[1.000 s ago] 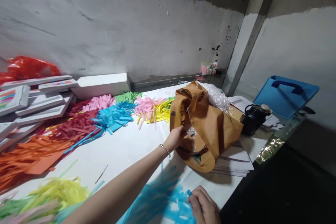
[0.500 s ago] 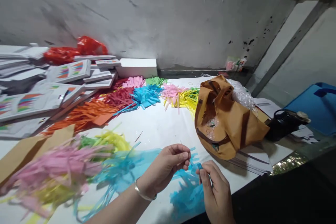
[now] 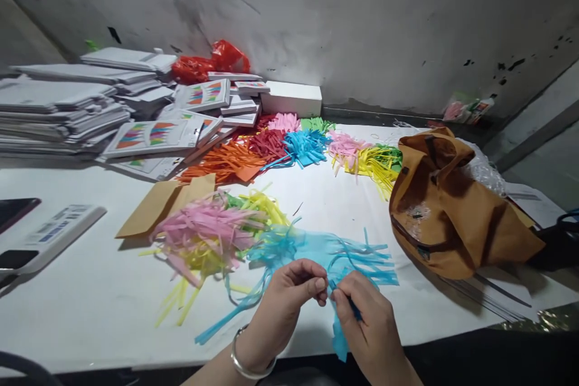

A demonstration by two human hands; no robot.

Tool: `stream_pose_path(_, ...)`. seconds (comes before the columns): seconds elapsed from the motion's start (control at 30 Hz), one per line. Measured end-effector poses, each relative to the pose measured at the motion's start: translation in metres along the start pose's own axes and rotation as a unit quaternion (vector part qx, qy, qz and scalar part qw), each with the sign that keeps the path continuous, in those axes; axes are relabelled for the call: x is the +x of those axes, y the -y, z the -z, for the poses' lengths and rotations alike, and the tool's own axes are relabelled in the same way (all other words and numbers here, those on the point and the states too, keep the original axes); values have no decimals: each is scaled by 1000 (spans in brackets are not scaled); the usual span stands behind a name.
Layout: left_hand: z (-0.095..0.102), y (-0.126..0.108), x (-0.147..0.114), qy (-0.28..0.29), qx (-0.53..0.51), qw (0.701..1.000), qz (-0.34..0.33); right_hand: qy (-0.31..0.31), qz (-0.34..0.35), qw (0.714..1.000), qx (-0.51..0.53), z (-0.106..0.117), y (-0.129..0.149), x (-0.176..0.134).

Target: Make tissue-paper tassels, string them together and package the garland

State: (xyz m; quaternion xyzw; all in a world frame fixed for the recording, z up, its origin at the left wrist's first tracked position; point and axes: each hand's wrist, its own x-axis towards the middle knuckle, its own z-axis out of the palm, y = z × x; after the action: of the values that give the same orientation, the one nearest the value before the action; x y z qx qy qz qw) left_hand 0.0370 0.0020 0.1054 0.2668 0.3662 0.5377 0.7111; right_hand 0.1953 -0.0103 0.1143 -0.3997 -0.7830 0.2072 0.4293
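My right hand (image 3: 373, 322) is closed around a blue tissue-paper tassel (image 3: 340, 341), whose strips hang below the fingers. Close beside it, my left hand (image 3: 289, 298) has thumb and fingertips pinched together near the top of the tassel; whatever lies in the pinch is too small to make out. A silver bangle circles the left wrist. Behind both hands a sheet of light blue fringed tissue paper (image 3: 319, 246) lies spread on the white table. To its left is a loose heap of pink tissue strips (image 3: 210, 226) mixed with yellow and green ones.
Orange tassels (image 3: 226, 160), dark red and blue ones lie farther back. Stacked white boxes (image 3: 54, 96) and red plastic bags (image 3: 194, 69) stand back left. A brown fabric bag (image 3: 461, 211) slumps at right. A brown envelope (image 3: 154, 205) and a white device (image 3: 54, 235) lie left.
The view has swung left, bringing more boxes and the white device into sight. My hands have come closer together, and the right one now wraps further round the blue tassel.
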Motion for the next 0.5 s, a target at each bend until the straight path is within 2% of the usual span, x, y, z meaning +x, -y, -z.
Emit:
stream_pose_path(0.1,12,-2,-3,0,9,1000,-24,22,2,1000,-1,-5,4,6)
stream_pose_path(0.27,29,-3,-10,36,104,991,-78,119,22,991,-49,1,8,16)
stream_pose_path(0.37,35,-7,-14,41,193,972,-130,146,33,986,-70,4,9,20)
stream_pose_path(0.5,37,-12,-16,44,291,937,-187,185,8,982,-30,0,9,20)
